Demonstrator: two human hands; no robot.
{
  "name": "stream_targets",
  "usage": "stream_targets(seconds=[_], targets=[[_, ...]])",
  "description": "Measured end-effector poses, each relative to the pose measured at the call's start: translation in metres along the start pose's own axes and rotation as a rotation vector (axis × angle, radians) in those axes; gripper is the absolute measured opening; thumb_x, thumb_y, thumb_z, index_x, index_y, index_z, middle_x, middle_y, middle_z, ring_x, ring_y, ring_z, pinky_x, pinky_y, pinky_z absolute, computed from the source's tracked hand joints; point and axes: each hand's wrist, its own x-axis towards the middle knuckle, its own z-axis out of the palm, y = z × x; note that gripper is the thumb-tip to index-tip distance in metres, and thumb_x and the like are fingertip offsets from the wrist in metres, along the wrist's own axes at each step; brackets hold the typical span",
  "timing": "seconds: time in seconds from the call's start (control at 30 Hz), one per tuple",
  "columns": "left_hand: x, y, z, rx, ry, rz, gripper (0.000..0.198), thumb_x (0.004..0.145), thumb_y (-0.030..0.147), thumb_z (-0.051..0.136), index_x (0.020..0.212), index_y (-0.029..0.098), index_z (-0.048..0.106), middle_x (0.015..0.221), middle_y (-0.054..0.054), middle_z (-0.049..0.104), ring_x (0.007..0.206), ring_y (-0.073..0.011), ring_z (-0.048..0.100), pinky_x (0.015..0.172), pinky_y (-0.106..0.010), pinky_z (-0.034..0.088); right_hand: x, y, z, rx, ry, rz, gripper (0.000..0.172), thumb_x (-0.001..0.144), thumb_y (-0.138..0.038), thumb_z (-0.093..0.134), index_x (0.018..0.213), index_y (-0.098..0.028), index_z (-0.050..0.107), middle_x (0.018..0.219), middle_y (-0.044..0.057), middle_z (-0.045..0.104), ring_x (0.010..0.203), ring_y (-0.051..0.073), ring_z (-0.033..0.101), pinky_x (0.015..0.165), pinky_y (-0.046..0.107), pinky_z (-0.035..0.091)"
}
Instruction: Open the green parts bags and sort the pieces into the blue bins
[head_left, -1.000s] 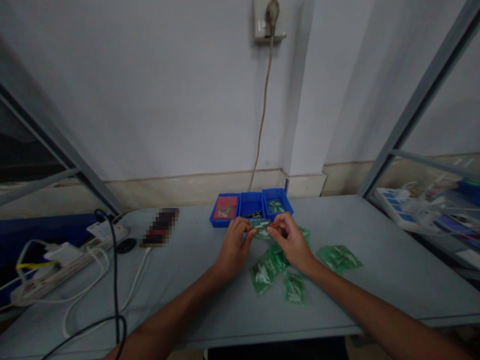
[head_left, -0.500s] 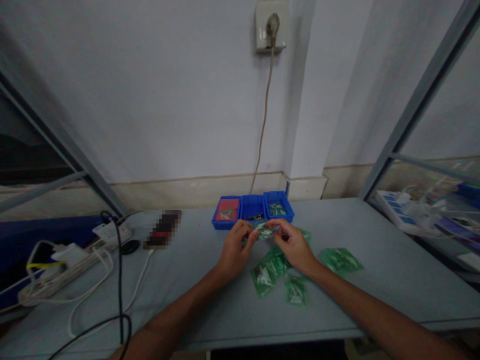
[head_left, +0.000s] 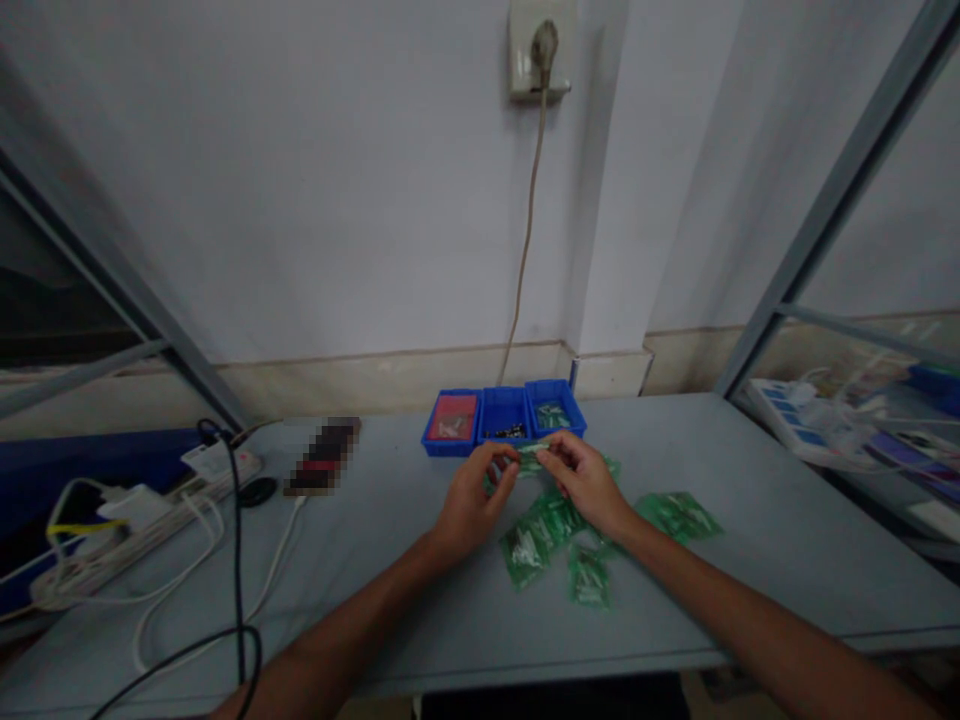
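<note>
Showing pale streaks, green packet [head_left: 531, 459]

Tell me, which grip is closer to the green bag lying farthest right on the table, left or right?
The right. The right grip is to the left of that green bag and slightly farther back; the left grip is farther left, beyond the right grip.

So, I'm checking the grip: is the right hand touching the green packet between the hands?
Touching: the head view shows the right hand holding the green packet, thumb over its right end.
</note>
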Motion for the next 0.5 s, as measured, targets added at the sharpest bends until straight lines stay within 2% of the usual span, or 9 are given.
stream_targets(seconds=[0.13, 0.23, 0.5], targets=[[-0.0013, -0.0033, 0.0028, 0.045, -0.031, 0.029, 0.033, 0.096, 0.011, 0.057, 0.127, 0.022, 0.061, 0.106, -0.006, 0.068, 0.084, -0.0171, 0.062, 0.076, -0.03, 0.053, 0.0003, -0.0018, 0.0005, 0.086, -0.002, -0.017, 0.037, 0.093, -0.046, 0.075, 0.117, -0.027, 0.053, 0.074, -0.007, 0.054, 0.051, 0.011, 0.042, 0.048, 0.024, 0.03], [-0.0003, -0.0036, 0.0027, 0.077, -0.048, 0.084, 0.046, 0.09, 0.004, 0.056, 0.132, 0.024, 0.061, 0.115, -0.008, 0.066, 0.094, -0.02, 0.061, 0.081, -0.033, 0.053, 0.0001, -0.0023, 0.0009, 0.101, -0.008, -0.024, 0.037, 0.094, -0.044, 0.074, 0.116, -0.027, 0.051, 0.073, -0.007, 0.054, 0.051, 0.011, 0.041, 0.048, 0.024, 0.028], [-0.0003, -0.0044, 0.0027, 0.103, -0.065, 0.067, 0.052, 0.09, 0.008, 0.067, 0.137, 0.028, 0.06, 0.123, -0.008, 0.062, 0.103, -0.0225, 0.059, 0.086, -0.036, 0.054, -0.001, -0.0048, 0.0015, 0.08, -0.001, -0.007, 0.037, 0.094, -0.048, 0.073, 0.115, -0.028, 0.05, 0.073, -0.006, 0.054, 0.053, 0.012, 0.043, 0.049, 0.025, 0.029]])
